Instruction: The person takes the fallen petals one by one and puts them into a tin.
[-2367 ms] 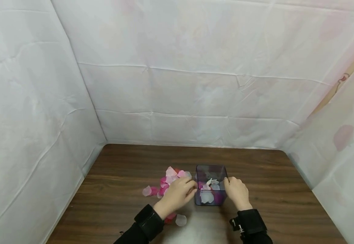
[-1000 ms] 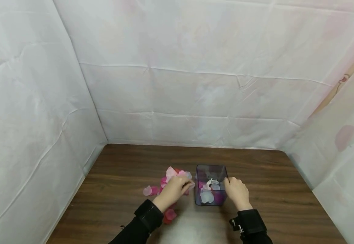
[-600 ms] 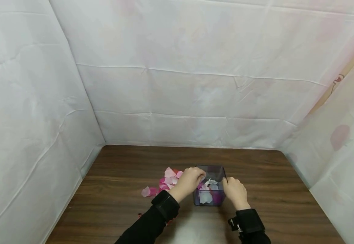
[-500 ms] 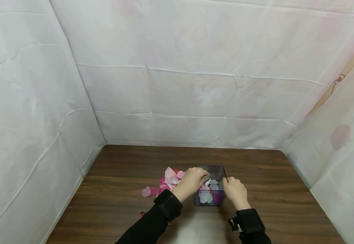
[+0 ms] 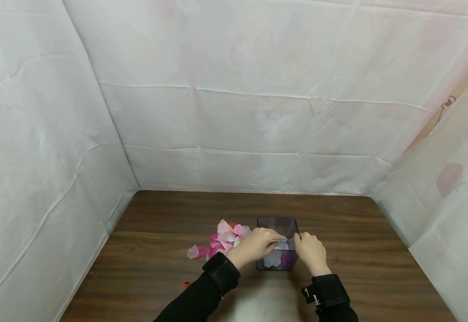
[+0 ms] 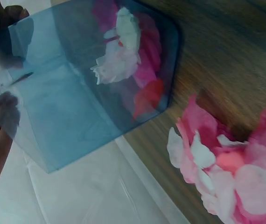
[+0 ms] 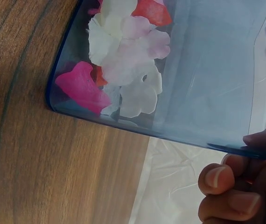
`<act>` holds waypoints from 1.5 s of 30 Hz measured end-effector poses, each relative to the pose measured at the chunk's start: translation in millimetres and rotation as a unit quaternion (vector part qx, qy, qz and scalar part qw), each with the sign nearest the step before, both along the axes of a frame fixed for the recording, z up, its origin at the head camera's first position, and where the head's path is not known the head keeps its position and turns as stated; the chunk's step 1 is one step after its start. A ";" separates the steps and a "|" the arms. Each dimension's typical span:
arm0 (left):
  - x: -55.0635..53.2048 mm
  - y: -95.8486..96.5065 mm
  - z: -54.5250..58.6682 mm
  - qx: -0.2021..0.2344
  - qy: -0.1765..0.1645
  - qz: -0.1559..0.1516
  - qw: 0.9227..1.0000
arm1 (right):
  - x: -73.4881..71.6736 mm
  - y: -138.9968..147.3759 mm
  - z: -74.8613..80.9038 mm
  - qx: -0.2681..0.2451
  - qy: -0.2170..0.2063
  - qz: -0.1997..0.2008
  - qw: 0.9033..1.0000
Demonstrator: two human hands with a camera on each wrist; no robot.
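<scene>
A clear bluish-purple plastic box (image 5: 278,222) stands on the table, its open top facing up. White, pink, magenta and red petals (image 7: 128,60) lie in its bottom. My left hand (image 5: 258,244) hovers over the box's near left part, fingers extended and thumb apart; no petal is plainly visible between them. The box's right rim is pinched between thumb and fingers of my right hand (image 5: 312,254). Left of the box lies a loose pile of petals (image 5: 223,241), close up at lower right in the left wrist view. My left hand hides part of the box's contents.
The brown wood-grain table (image 5: 359,250) carries everything. A red petal (image 5: 186,284) lies near my left sleeve (image 5: 202,290), which covers part of the tabletop. White cloth (image 5: 234,125) hangs around the table's back and sides.
My left hand took a pale petal from beside the pile and carried it right, over the box; its fingers have since straightened. My right hand has stayed at the box's rim.
</scene>
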State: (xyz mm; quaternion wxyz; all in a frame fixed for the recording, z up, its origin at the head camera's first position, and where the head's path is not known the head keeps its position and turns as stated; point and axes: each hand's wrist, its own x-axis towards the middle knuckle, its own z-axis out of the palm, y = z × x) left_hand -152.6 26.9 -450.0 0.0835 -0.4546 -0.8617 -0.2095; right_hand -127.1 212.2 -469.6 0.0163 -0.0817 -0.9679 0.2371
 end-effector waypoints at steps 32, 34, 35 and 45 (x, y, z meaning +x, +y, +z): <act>53.3 -104.2 -90.8 -0.055 -0.144 0.148 0.977 | 2.8 -1.4 0.8 -0.008 -0.004 -0.002 1.000; 49.9 -102.7 -88.3 -0.046 -0.136 0.149 0.978 | 3.1 -1.7 0.1 -0.011 -0.006 -0.003 1.000; 47.6 -101.9 -86.7 -0.039 -0.128 0.149 0.980 | 3.0 -1.7 -0.1 -0.012 -0.006 -0.004 1.000; 17.6 -77.8 -51.2 0.049 -0.023 0.174 0.983 | -0.2 -1.3 0.6 -0.013 0.000 -0.003 1.000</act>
